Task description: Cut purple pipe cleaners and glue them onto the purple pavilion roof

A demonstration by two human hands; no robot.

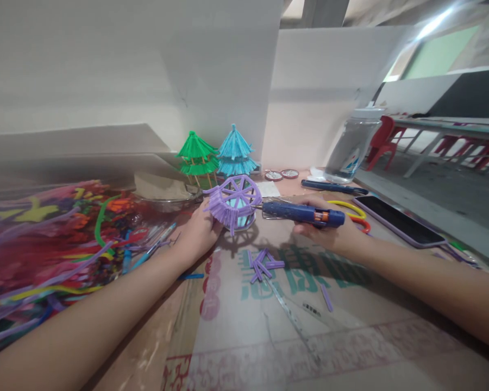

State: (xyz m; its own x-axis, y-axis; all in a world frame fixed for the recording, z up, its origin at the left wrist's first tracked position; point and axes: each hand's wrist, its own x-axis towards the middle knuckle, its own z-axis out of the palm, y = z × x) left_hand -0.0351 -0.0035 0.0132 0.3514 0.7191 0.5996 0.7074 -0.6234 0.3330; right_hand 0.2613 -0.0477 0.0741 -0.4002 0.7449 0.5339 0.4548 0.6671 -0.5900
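My left hand [201, 231] holds a small purple pavilion model [224, 209] by its left side; its round frame has spokes and a fringe of short purple strips. My right hand [321, 231] is wrapped round a blue glue gun [301, 212], whose nozzle points left at the model's right edge. Whether the tip touches it I cannot tell. Below them, several short purple pieces [263, 264] lie in a small pile on the printed cardboard [236, 336], and one more purple piece [326, 297] lies to the right.
Green [193, 149] and light blue pavilion models [234, 149] stand at the back. Colourful craft sticks [44, 233] are heaped at left beside a bowl [167, 203]. A phone [399, 220], a dark blue tool [334, 187] and a bottle [350, 144] are at right.
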